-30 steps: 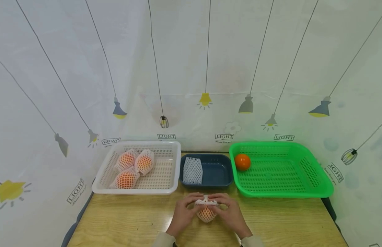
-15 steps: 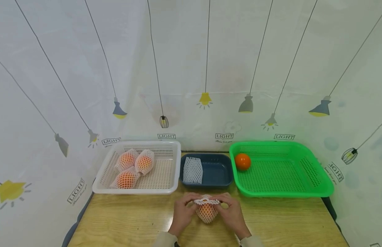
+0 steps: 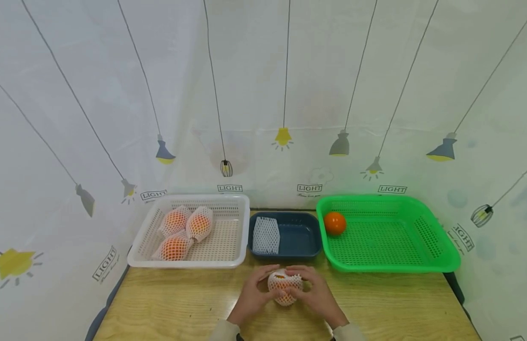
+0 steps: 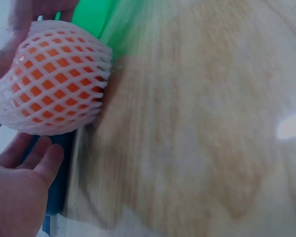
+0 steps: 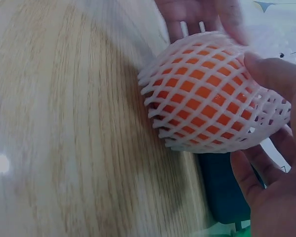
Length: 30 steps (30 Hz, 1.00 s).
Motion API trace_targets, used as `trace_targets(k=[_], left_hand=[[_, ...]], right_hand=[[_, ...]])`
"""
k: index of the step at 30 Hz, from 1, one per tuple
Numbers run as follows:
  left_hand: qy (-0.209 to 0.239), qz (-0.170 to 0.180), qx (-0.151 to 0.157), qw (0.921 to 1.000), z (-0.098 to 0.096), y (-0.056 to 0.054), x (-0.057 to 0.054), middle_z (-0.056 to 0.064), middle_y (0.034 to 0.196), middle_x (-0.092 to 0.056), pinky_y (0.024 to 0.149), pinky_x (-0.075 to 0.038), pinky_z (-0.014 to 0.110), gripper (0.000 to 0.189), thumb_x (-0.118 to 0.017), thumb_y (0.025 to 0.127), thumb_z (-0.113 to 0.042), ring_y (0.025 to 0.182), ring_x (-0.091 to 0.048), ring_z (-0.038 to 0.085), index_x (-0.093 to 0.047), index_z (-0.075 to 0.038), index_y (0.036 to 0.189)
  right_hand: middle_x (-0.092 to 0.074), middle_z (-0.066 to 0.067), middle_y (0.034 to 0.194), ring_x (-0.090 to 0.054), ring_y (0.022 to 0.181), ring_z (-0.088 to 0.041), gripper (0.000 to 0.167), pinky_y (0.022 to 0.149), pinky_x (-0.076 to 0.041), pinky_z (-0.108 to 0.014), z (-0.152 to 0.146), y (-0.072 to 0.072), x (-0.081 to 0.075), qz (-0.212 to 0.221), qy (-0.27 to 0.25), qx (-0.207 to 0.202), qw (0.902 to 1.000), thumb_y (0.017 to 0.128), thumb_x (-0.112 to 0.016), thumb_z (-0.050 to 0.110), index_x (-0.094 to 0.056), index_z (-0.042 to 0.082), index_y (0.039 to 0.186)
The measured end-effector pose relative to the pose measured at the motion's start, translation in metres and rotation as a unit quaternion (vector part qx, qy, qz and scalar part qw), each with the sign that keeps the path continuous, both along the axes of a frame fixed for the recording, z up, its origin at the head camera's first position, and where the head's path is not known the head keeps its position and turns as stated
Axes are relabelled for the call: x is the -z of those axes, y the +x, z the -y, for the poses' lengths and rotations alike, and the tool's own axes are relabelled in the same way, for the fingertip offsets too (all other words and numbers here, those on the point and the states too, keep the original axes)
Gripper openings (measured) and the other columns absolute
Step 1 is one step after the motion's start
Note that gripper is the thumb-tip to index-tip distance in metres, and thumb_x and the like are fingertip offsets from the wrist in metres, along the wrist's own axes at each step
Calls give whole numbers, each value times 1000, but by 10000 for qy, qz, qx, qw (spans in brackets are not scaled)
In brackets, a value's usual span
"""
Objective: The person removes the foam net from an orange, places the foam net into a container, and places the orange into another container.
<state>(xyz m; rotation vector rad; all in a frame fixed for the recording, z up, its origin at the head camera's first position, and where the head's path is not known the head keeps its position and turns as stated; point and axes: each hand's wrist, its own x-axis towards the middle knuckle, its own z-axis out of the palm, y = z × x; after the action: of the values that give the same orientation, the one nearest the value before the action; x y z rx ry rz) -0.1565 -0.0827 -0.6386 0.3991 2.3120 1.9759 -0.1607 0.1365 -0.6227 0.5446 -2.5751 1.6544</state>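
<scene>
Both hands hold an orange (image 3: 283,290) covered by a white foam net sleeve, low over the front middle of the table. The left hand (image 3: 254,294) is on its left side, fingers behind and thumb in front. The right hand (image 3: 317,295) grips from the right, with its thumb (image 5: 269,74) on the net in the right wrist view. At the top of the sleeve a small gap shows bare orange peel. The net (image 4: 59,81) spreads in diamonds over the fruit in the left wrist view, its gathered end toward the hands.
A white basket (image 3: 186,264) at the left holds 3 netted oranges (image 3: 174,248). Flat foam nets (image 3: 266,236) lie in a dark blue tray (image 3: 300,239) at the middle back. The green basket (image 3: 391,267) at the right bears one bare orange (image 3: 334,223).
The sleeve's rim, earlier bunched and then stretched wide between the fingers, has drawn in over the top of the orange. Both hands stay around the fruit with fingers shifted.
</scene>
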Motion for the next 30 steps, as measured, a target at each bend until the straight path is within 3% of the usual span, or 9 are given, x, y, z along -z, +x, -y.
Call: trace_targets(k=[2, 5, 12, 17, 23, 27, 30], left_hand=[[39, 68, 159, 9998, 1, 0, 2, 10, 141, -60, 104, -53, 27, 55, -83, 86, -21, 131, -58, 27, -64, -13, 137], [-11, 47, 147, 9999, 1, 0, 3, 9, 139, -63, 99, -55, 24, 49, -83, 86, -24, 128, -59, 24, -68, -16, 132], [-307, -53, -288, 9991, -1, 0, -5, 0, 126, -69, 98, -56, 27, 32, -83, 86, -27, 120, -63, 17, -78, -21, 117], [-372, -197, -537, 9977, -5, 1, -11, 0, 115, -73, 90, -59, 32, 18, -81, 88, -18, 111, -66, 15, -81, -21, 106], [-260, -319, -782, 9961, -7, 2, -15, 3, 108, -76, 92, -59, 30, 20, -81, 86, -8, 105, -68, 14, -82, -20, 102], [-222, -384, -791, 9959, -6, 2, -14, 3, 108, -76, 92, -58, 30, 22, -81, 86, -8, 103, -68, 12, -82, -20, 104], [-284, -355, -722, 9964, -4, 1, -12, 0, 113, -75, 96, -56, 29, 23, -82, 86, -14, 108, -66, 11, -80, -22, 108]], right_hand=[[-72, 4, 128, -61, 120, -20, 34, 94, -51, -27, 1, 0, 0, -42, -54, -15, 10000, 83, -85, 30, -77, 26, 115], [-74, 5, 123, -63, 115, -20, 26, 91, -52, -25, 2, 0, -2, -41, -165, 75, 9998, 83, -85, 23, -79, 25, 108], [-77, 5, 111, -65, 103, -12, 28, 85, -54, -22, 6, 3, -5, -351, -332, 353, 9982, 81, -84, 5, -81, 20, 104], [-77, 5, 99, -62, 89, -7, 33, 74, -54, -22, 9, 4, -3, -307, -571, 605, 9961, 80, -81, -4, -81, 21, 102], [-74, 6, 87, -58, 78, -5, 37, 65, -51, -24, 11, 5, -4, -400, -612, 670, 9951, 78, -79, -7, -81, 22, 101], [-76, 6, 102, -59, 91, -9, 35, 76, -53, -27, 8, 5, -6, -621, -284, 576, 9960, 80, -85, 3, -79, 20, 110], [-73, 7, 123, -58, 111, -12, 50, 92, -54, -34, 4, 5, -8, -421, 72, 425, 9982, 77, -90, 17, -73, 24, 124]])
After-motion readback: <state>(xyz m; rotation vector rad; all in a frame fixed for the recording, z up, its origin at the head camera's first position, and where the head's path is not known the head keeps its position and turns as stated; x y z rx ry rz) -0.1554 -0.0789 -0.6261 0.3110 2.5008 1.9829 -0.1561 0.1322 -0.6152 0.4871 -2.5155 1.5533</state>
